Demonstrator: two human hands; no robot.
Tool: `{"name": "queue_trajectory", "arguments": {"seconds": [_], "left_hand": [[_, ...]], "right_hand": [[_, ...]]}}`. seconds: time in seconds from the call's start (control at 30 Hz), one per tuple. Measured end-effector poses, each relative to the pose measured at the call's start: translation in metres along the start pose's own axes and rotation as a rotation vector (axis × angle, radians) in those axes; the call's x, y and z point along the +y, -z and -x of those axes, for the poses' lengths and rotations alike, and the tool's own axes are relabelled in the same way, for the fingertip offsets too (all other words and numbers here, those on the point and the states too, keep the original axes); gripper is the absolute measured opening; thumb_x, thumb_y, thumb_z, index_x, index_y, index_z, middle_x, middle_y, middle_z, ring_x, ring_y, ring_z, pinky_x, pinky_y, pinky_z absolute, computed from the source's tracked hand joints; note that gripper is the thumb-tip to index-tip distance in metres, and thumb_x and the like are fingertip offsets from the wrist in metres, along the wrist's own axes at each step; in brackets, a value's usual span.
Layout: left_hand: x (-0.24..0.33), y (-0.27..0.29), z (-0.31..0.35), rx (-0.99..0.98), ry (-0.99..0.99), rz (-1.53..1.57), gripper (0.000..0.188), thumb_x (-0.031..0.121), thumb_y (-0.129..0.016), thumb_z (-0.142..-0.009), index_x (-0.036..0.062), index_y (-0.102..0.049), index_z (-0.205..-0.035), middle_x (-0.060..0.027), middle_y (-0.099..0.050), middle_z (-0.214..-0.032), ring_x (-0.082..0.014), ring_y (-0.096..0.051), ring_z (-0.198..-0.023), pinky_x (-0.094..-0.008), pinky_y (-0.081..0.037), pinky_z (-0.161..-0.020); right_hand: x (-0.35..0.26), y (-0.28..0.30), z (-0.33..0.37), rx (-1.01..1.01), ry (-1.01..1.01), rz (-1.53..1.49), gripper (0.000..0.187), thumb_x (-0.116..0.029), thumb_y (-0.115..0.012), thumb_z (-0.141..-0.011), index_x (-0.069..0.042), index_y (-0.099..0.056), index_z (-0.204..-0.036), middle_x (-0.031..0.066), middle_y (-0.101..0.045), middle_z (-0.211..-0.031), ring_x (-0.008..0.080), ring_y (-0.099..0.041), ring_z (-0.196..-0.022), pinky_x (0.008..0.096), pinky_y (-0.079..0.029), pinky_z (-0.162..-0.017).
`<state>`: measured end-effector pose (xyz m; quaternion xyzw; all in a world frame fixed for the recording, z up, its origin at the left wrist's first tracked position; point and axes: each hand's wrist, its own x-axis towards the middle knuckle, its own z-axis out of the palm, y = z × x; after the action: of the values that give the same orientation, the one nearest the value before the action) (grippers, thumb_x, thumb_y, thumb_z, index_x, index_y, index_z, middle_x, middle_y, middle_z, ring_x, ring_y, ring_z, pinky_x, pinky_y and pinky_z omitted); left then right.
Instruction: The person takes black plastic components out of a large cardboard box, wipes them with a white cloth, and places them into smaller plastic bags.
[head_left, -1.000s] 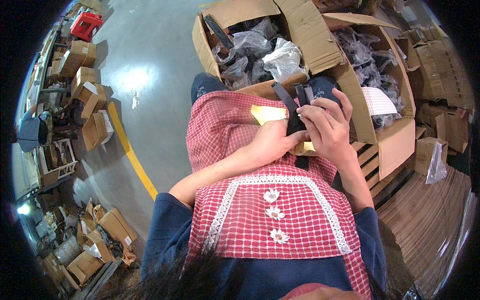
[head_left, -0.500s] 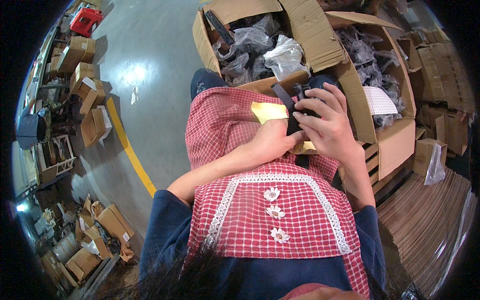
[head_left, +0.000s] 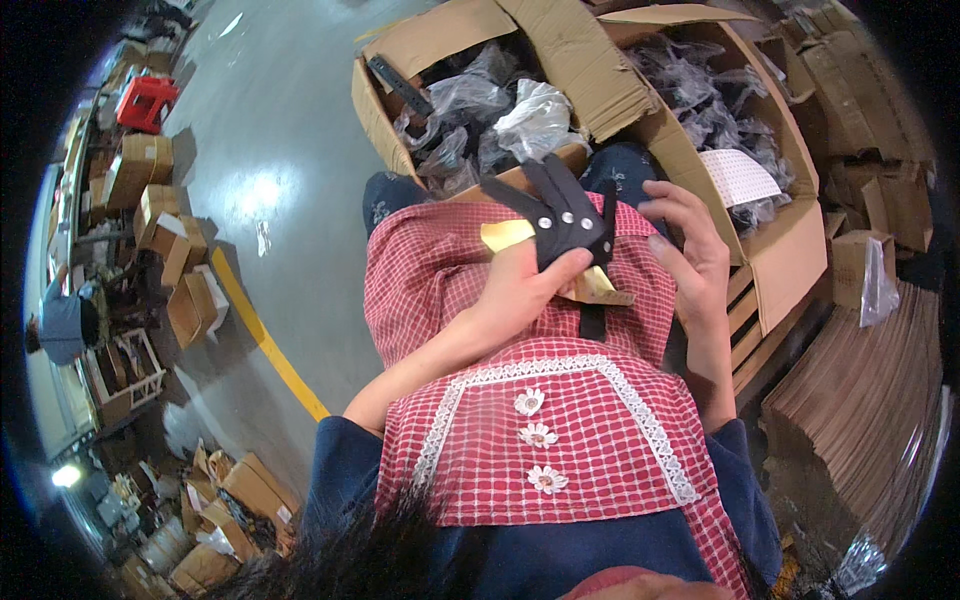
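A black strapped piece with silver round snaps (head_left: 568, 222) is gripped in my left hand (head_left: 525, 280), its strips sticking up and outward over my lap. Yellow paper-like material (head_left: 508, 235) shows at that hand's fingers, and more of it lies below the black piece. To the right, my right hand (head_left: 697, 250) is off the piece, its fingers bent but apart with nothing in them. Beneath both hands is a red checked apron (head_left: 430, 270) with white lace and flowers. The underside of the black piece is hidden.
An open carton (head_left: 385, 120) of plastic-wrapped parts stands beyond my knees, with a second carton (head_left: 795, 245) to its right. Flat cardboard (head_left: 860, 400) is stacked at right. Left are a yellow floor line (head_left: 255, 325), boxes (head_left: 190, 310), a red stool (head_left: 147, 103) and another person (head_left: 65, 320).
My right hand has let go of the black piece and moved right. The piece's strips and snaps have come into sight in my left hand. The whole view has shifted slightly.
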<state>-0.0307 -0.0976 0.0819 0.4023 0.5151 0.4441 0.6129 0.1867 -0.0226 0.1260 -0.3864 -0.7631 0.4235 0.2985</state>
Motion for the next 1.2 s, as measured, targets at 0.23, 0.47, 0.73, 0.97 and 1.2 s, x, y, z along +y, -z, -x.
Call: {"name": "queue_trajectory", "arguments": {"seconds": [0.23,0.47,0.73,0.97,1.2], "left_hand": [[0.013,0.004,-0.005,0.087,-0.055,0.202,0.021,0.023,-0.062,-0.101,0.0039,-0.064,-0.091,0.004,-0.057,-0.074,-0.0037,-0.05,-0.065,-0.0204,-0.038,-0.057],[0.007,0.016,-0.011,0.227,-0.198,0.226,0.02,0.02,-0.053,-0.104,0.0032,-0.063,-0.099,0.0017,-0.058,-0.08,-0.0076,-0.05,-0.07,-0.024,-0.039,-0.065],[0.005,0.012,-0.01,0.253,-0.164,-0.053,0.022,0.021,-0.055,-0.103,0.0016,-0.062,-0.096,0.0014,-0.061,-0.077,-0.0078,-0.054,-0.069,-0.0254,-0.043,-0.063],[-0.007,0.008,-0.01,0.084,-0.138,-0.362,0.028,0.031,-0.057,-0.099,0.0047,-0.068,-0.104,-0.0126,-0.067,-0.076,-0.029,-0.066,-0.07,-0.0399,-0.05,-0.065],[-0.004,0.004,-0.003,0.054,-0.148,-0.257,0.029,0.032,-0.058,-0.099,0.0052,-0.067,-0.105,-0.0161,-0.069,-0.083,-0.0358,-0.067,-0.076,-0.0433,-0.05,-0.068]], "right_hand": [[0.004,-0.009,0.03,-0.39,-0.137,0.206,0.058,-0.023,-0.078,-0.082,0.003,-0.057,-0.128,0.0139,-0.065,-0.12,0.0255,-0.061,-0.114,0.037,-0.049,-0.097],[0.067,0.076,0.024,0.554,-0.392,-0.449,0.02,-0.011,-0.07,-0.087,0.0,-0.07,-0.104,0.0066,-0.072,-0.098,0.0123,-0.066,-0.088,0.0246,-0.05,-0.08],[0.16,0.176,0.033,1.071,-0.46,0.278,0.043,-0.014,-0.063,-0.09,0.006,-0.057,-0.128,0.0148,-0.066,-0.12,0.0236,-0.06,-0.115,0.0359,-0.048,-0.095],[0.072,0.011,-0.009,0.139,-0.364,-0.494,0.071,-0.023,-0.071,-0.092,-0.004,-0.036,-0.151,0.0126,-0.045,-0.148,0.0229,-0.049,-0.13,0.0375,-0.042,-0.106],[0.039,-0.047,-0.026,-0.066,-0.358,-0.778,0.054,-0.01,-0.076,-0.086,0.002,-0.054,-0.135,0.0085,-0.063,-0.128,0.016,-0.059,-0.114,0.0306,-0.046,-0.101]]}}
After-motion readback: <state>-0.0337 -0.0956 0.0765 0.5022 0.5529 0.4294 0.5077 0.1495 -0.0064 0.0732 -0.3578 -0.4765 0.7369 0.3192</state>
